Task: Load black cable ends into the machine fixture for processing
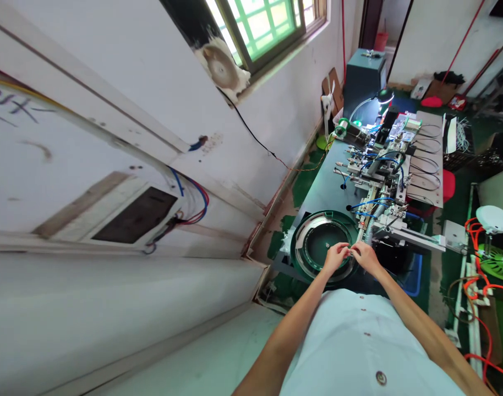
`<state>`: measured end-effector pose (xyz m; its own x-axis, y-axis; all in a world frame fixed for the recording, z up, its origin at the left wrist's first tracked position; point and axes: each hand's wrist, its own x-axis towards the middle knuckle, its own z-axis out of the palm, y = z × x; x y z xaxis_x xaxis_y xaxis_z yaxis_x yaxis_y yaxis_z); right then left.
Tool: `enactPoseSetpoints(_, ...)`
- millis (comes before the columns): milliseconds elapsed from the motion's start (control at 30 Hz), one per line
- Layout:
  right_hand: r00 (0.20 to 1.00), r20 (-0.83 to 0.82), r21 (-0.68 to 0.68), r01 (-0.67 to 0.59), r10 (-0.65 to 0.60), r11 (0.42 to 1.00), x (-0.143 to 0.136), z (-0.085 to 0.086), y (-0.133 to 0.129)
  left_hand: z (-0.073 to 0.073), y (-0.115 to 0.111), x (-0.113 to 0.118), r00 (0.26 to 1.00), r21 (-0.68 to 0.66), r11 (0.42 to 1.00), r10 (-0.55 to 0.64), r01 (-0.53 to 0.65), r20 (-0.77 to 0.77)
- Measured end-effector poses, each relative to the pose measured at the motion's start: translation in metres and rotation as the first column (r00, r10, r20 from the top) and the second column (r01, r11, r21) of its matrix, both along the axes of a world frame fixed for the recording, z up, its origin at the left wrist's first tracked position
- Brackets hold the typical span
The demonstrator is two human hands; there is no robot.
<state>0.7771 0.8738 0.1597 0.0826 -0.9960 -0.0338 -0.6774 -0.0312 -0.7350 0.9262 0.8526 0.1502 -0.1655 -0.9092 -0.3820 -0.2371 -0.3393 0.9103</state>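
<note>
My left hand (337,256) and my right hand (364,256) meet over the right rim of a round green feeder bowl (298,242). The fingers of both hands are bent and pinched close together. Whatever is between the fingertips is too small to make out. Just beyond my right hand, a narrow metal track (362,226) runs from the bowl's edge into a bench-top machine (386,170) with cylinders, blue air tubes and metal slides.
The machine stands on a grey table (317,192) beside a white wall with a window (268,25). At the table's far end are a wire spool (342,127) and a lit lamp (385,95). Orange hoses (476,242) and a blue crate (414,278) lie to the right.
</note>
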Motion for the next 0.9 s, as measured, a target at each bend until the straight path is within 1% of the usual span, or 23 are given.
enactPoseSetpoints(33, 0.999, 0.018, 0.012, 0.028, -0.028, 1.0, -0.004, -0.002, -0.001, 0.001, -0.007, 0.002, 0.999, -0.021, 1.0, 0.007, -0.006, 0.052)
enactPoseSetpoints(100, 0.994, 0.054, 0.043, 0.097, -0.099, 0.994, -0.013, -0.006, -0.003, 0.001, -0.028, 0.008, 0.982, -0.08, 0.996, 0.064, -0.05, 0.178)
enactPoseSetpoints(167, 0.98, 0.096, 0.091, 0.167, -0.176, 0.982, -0.022, -0.01, -0.003, 0.001, -0.052, 0.015, 0.939, -0.148, 0.983, 0.15, -0.108, 0.311)
enactPoseSetpoints(233, 0.959, 0.148, 0.16, 0.216, -0.24, 0.963, -0.03, -0.015, -0.002, 0.001, -0.074, 0.022, 0.884, -0.204, 0.969, 0.212, -0.136, 0.417)
enactPoseSetpoints(300, 0.934, 0.209, 0.246, 0.237, -0.29, 0.94, -0.034, -0.018, 0.0, 0.0, -0.091, 0.026, 0.841, -0.237, 0.964, 0.223, -0.117, 0.492)
enactPoseSetpoints(367, 0.904, 0.268, 0.328, 0.239, -0.333, 0.914, -0.036, -0.021, 0.003, 0.0, -0.101, 0.028, 0.816, -0.251, 0.965, 0.201, -0.072, 0.543)
enactPoseSetpoints(500, 0.853, 0.345, 0.435, 0.226, -0.393, 0.872, -0.039, -0.027, 0.006, -0.002, -0.107, 0.03, 0.79, -0.245, 0.969, 0.144, 0.009, 0.597)
enactPoseSetpoints(567, 0.848, 0.351, 0.457, 0.214, -0.396, 0.863, -0.041, -0.029, 0.006, -0.002, -0.109, 0.031, 0.789, -0.234, 0.972, 0.127, 0.022, 0.601)
enactPoseSetpoints(633, 0.866, 0.329, 0.456, 0.204, -0.377, 0.866, -0.041, -0.031, 0.006, -0.002, -0.11, 0.031, 0.8, -0.222, 0.975, 0.121, 0.015, 0.587)
enactPoseSetpoints(700, 0.9, 0.272, 0.429, 0.203, -0.341, 0.88, -0.04, -0.033, 0.005, 0.0, -0.111, 0.032, 0.822, -0.211, 0.978, 0.129, -0.011, 0.555)
enactPoseSetpoints(767, 0.94, 0.183, 0.372, 0.205, -0.288, 0.905, -0.035, -0.034, 0.002, 0.003, -0.11, 0.033, 0.851, -0.202, 0.978, 0.146, -0.049, 0.504)
enactPoseSetpoints(833, 0.972, 0.07, 0.295, 0.196, -0.226, 0.935, -0.029, -0.036, -0.001, 0.007, -0.105, 0.033, 0.887, -0.193, 0.977, 0.168, -0.091, 0.43)
enactPoseSetpoints(900, 0.985, -0.05, 0.225, 0.171, -0.164, 0.959, -0.021, -0.039, -0.003, 0.011, -0.096, 0.033, 0.927, -0.18, 0.976, 0.177, -0.122, 0.331)
